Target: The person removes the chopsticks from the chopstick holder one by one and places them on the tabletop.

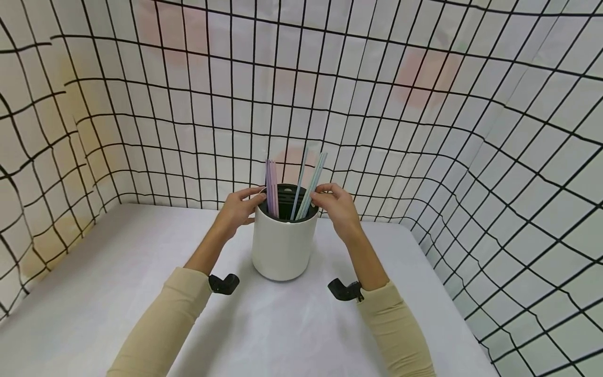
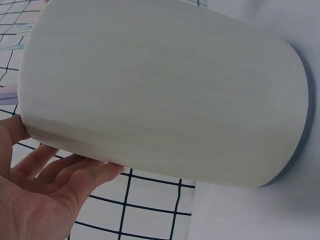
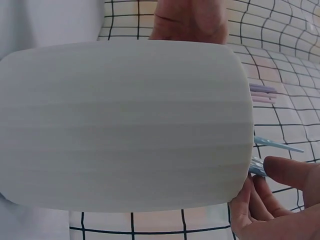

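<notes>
A white round container (image 1: 282,251) with a dark inside stands upright on the table. Thin purple and pink sticks (image 1: 272,186) lean in its left side, light blue sticks (image 1: 314,183) in its right; their exact kind is unclear. My left hand (image 1: 237,209) grips the left rim, thumb at the top beside the purple sticks and fingers along the outer wall, as the left wrist view shows. On the opposite side my right hand (image 1: 338,207) holds the rim. In the right wrist view its thumb (image 3: 287,172) lies against the blue sticks, with fingers on the outer wall.
A white cloth covers the table (image 1: 278,335). Black wire grid (image 1: 264,99) encloses it at the back and both sides, with pale sheeting behind. Small black cameras (image 1: 224,284) sit on both wrists, close to the container's front.
</notes>
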{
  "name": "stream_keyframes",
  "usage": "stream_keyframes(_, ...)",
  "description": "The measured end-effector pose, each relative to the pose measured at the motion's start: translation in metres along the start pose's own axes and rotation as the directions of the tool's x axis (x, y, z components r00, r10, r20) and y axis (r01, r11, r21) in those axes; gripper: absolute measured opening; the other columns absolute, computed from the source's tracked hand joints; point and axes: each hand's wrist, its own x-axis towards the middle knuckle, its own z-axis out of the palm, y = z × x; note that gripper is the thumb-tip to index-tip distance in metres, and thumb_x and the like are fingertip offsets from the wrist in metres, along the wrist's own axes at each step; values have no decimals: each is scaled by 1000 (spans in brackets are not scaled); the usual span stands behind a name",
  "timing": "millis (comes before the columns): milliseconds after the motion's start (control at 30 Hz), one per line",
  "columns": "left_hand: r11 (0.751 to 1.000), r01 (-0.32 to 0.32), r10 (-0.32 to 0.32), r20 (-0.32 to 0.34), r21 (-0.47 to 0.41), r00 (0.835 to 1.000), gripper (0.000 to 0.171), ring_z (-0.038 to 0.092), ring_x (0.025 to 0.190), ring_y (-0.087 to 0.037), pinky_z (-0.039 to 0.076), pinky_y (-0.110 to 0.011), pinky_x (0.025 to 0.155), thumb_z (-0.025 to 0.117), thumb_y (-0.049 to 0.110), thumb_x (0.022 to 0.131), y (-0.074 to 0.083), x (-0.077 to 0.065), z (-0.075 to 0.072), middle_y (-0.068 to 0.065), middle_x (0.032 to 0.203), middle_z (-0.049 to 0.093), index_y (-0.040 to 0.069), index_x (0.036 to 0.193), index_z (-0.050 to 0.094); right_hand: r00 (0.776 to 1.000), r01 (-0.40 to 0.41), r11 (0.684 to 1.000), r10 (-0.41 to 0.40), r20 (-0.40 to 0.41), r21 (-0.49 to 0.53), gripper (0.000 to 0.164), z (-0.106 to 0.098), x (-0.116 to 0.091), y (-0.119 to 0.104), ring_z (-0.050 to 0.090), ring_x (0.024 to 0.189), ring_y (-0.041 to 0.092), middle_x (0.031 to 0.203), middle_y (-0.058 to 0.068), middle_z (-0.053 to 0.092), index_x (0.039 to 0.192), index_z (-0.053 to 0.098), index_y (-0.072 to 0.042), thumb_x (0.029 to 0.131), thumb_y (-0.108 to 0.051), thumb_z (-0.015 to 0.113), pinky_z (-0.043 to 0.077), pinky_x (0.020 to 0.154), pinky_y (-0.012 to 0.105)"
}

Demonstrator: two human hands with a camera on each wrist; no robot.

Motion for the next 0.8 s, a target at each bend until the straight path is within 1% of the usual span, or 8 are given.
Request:
stream_keyframes(167, 1000, 1, -1, -4, -5, 1000, 51, 53, 139, -33, 49, -50, 110, 59, 34, 104, 0, 0, 0, -15, 149, 54, 16, 151, 50, 1000, 17, 1000, -17, 10, 0, 32, 1, -1, 0, 63, 123, 25, 125, 9, 70, 123, 62, -11, 98, -31, 68, 39, 119, 50)
stream_keyframes(267, 1000, -8, 8, -1, -6, 1000, 52, 52, 139, -34, 49, -50, 110, 59, 34, 105, 0, -1, 0, -16, 150, 53, 15, 152, 48, 1000, 16, 1000, -16, -5, 15, 30, 2, 1, 0, 64, 122, 26, 123, 11, 71, 120, 63, -10, 98, -29, 69, 41, 118, 48)
stream_keyframes(367, 1000, -5, 5, -7, -11, 1000, 52, 52, 139, -33, 49, -50, 110, 59, 34, 104, -1, -1, -1, -15, 149, 54, 16, 151, 50, 1000, 12, 999, -11, -21, 36, 28, 4, 3, 1, 65, 120, 27, 121, 12, 71, 118, 64, -9, 97, -26, 71, 42, 117, 46)
stream_keyframes(500, 1000, 4, -4, -19, -21, 1000, 50, 53, 138, -32, 50, -49, 109, 60, 34, 104, -2, 0, -1, -14, 148, 55, 17, 150, 52, 999, 8, 997, -4, -50, 72, 27, 7, 5, 2, 67, 115, 25, 116, 9, 72, 116, 66, -8, 96, -24, 73, 46, 114, 42)
stream_keyframes(633, 1000, 2, -2, -20, -25, 1000, 50, 53, 138, -32, 50, -49, 110, 60, 34, 104, -3, 0, 0, -14, 149, 55, 16, 150, 52, 996, 20, 991, -9, -84, 133, 23, 8, 5, 0, 72, 102, 18, 105, 4, 74, 114, 68, -6, 95, -18, 74, 53, 106, 36)
stream_keyframes(733, 1000, -4, 4, -19, -23, 1000, 50, 53, 139, -33, 49, -49, 110, 59, 34, 104, -4, 0, 0, -15, 149, 54, 16, 150, 51, 994, 51, 983, -33, -103, 179, 20, 7, 5, -4, 73, 87, 16, 97, 3, 75, 111, 68, -3, 94, -12, 74, 60, 95, 32)
stream_keyframes(800, 1000, -10, 9, -21, -22, 1000, 50, 53, 138, -33, 49, -50, 110, 59, 34, 104, -3, 0, 1, -16, 149, 55, 15, 150, 51, 993, 73, 976, -52, -109, 205, 19, 7, 4, -8, 73, 80, 16, 93, 5, 75, 110, 68, -1, 94, -9, 73, 62, 87, 30)
